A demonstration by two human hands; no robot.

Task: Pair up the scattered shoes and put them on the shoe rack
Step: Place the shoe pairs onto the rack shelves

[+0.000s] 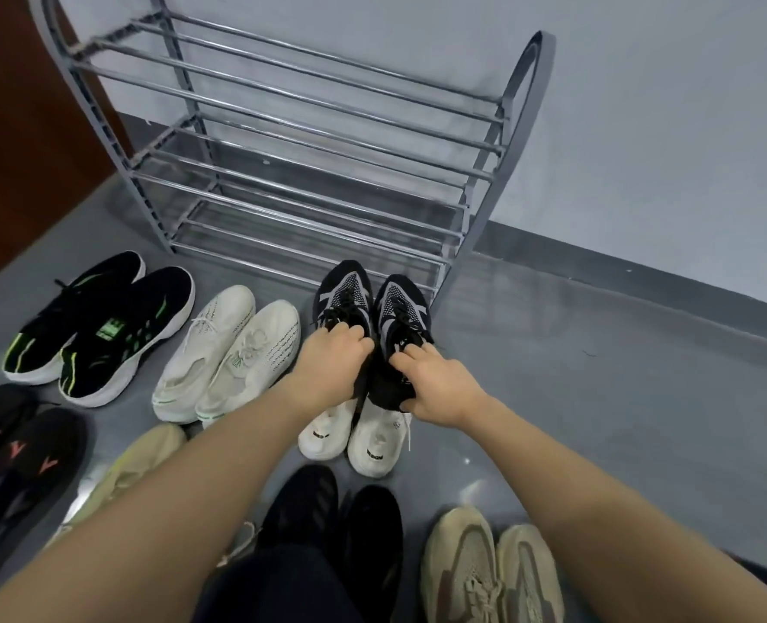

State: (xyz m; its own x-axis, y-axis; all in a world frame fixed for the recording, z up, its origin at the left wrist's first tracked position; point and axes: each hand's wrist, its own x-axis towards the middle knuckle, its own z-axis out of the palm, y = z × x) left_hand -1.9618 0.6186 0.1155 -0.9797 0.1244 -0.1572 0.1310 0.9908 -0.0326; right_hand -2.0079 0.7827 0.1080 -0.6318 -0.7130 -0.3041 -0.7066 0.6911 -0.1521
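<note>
The grey shoe rack [282, 141] stands bare against the wall ahead of you, and pairs crowd the floor: black-and-green sneakers [98, 326], white sneakers [224, 357], and white-soled shoes [354, 438] right beneath your hands. Your left hand [332, 366] and right hand [440, 388] reach forward, fingers curled into the collars of the black-and-grey sneakers [372, 308], held side by side just before the rack's bottom shelf.

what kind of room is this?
Likely an indoor entryway: a grey metal tiered shoe rack stands against a plain wall, a brown wooden door is at left, and paired sneakers sit on a glossy grey floor.
</note>
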